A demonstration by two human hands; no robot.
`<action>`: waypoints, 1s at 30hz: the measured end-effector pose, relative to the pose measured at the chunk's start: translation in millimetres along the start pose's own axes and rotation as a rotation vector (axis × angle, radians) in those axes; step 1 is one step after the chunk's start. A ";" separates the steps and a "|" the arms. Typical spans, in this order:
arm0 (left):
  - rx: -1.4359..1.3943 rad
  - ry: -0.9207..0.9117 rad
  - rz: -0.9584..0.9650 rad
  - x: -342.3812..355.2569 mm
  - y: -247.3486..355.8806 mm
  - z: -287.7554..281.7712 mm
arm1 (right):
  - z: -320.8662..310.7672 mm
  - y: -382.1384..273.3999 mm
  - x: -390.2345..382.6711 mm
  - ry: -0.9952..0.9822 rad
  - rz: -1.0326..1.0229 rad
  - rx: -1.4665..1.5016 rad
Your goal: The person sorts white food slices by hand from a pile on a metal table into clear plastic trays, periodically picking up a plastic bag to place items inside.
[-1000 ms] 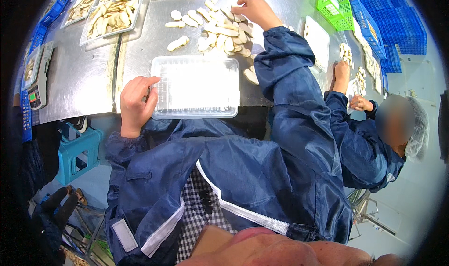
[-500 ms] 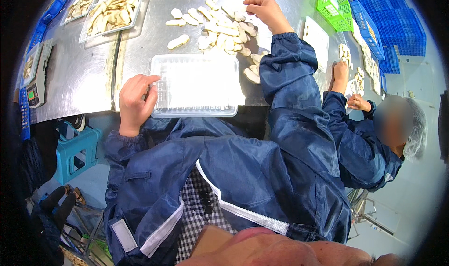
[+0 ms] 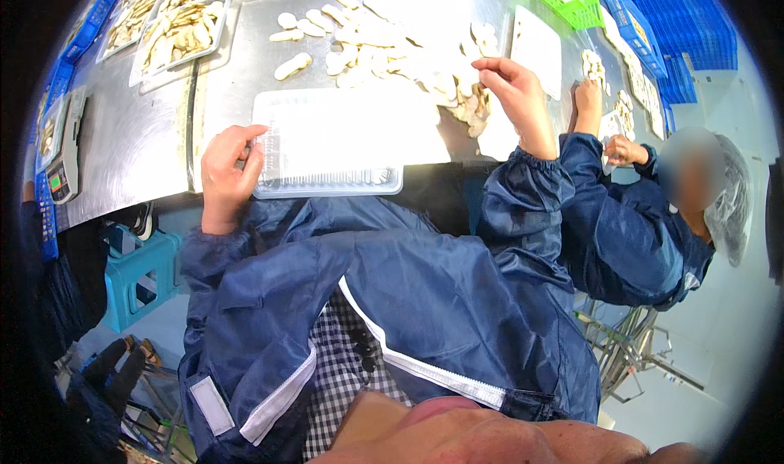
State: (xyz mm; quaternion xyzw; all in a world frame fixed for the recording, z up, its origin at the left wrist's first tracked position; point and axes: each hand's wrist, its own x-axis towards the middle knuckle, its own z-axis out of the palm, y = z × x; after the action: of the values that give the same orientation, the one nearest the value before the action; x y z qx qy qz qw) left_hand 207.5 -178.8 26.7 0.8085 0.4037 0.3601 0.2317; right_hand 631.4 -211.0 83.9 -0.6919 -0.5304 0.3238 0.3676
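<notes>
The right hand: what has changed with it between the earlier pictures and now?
The right hand came nearer and rightward, from the far side of the pale slices to their right edge, where slices now lie differently. The left hand stays at the left rim of the clear tray.

Navy jacket (image 3: 457, 301), white zip (image 3: 441, 378), checked shirt (image 3: 335, 382)

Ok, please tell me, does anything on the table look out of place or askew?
Only the clear tray at the left hand: its near rim seems to jut past the table's edge, so it looks only partly supported. Glare washes out its middle.
</notes>
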 end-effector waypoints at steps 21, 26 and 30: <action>-0.142 0.074 -0.377 -14.1 -5.2 11.2 | 59.4 51.0 -82.5 0.491 -0.339 -0.315; -0.138 0.061 -0.435 -13.1 -5.4 18.7 | 70.3 49.0 -72.8 0.427 -0.298 -0.481; -0.124 0.067 -0.447 -12.9 0.0 18.3 | 70.0 57.3 -56.3 0.371 -0.340 -0.520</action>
State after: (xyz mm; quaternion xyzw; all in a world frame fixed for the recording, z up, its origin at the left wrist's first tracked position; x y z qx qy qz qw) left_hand 216.3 -190.9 10.0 0.6710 0.5573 0.3504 0.3413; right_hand 588.3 -263.7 2.0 -0.7112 -0.6267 -0.0188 0.3179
